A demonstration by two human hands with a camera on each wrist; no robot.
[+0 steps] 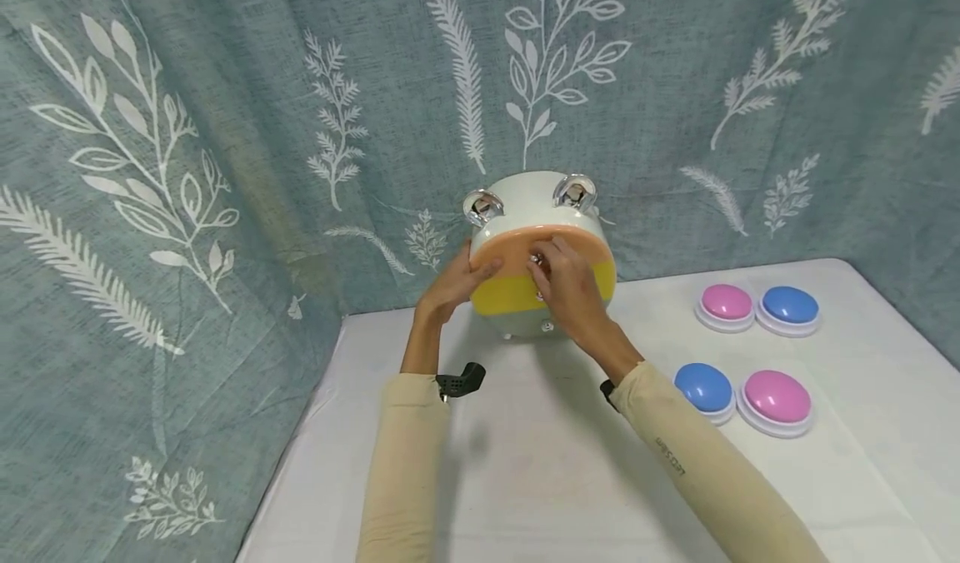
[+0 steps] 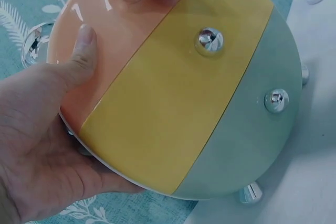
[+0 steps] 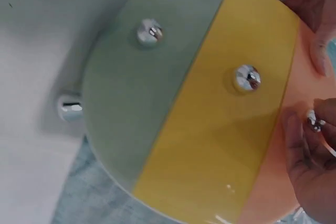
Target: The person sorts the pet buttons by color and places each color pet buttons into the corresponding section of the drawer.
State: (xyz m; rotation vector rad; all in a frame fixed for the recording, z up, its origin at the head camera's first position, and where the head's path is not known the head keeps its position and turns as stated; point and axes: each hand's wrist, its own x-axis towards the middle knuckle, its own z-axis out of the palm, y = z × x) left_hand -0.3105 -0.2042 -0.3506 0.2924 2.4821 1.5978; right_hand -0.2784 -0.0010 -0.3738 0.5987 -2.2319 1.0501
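A small rounded drawer cabinet (image 1: 525, 191) with a white shell and two silver ear-like rings stands at the back of the table. Its front has an orange drawer (image 2: 118, 19) on top, a yellow drawer (image 2: 157, 108) in the middle and a green drawer (image 2: 241, 145) at the bottom. My left hand (image 1: 452, 284) grips the cabinet's left side, thumb on the orange front, other fingers behind the edge. With thumb and fingers, my right hand (image 1: 570, 286) pinches the silver knob (image 3: 314, 121) of the orange drawer. The yellow drawer's knob (image 2: 210, 40) and green drawer's knob (image 2: 276, 100) are untouched.
Two pink push lights (image 1: 726, 303) (image 1: 777, 398) and two blue ones (image 1: 790, 306) (image 1: 703, 388), all dome-shaped with white bases, sit on the right of the white-covered table (image 1: 525, 480). A leaf-patterned curtain (image 1: 390, 155) hangs close behind the cabinet and along the left.
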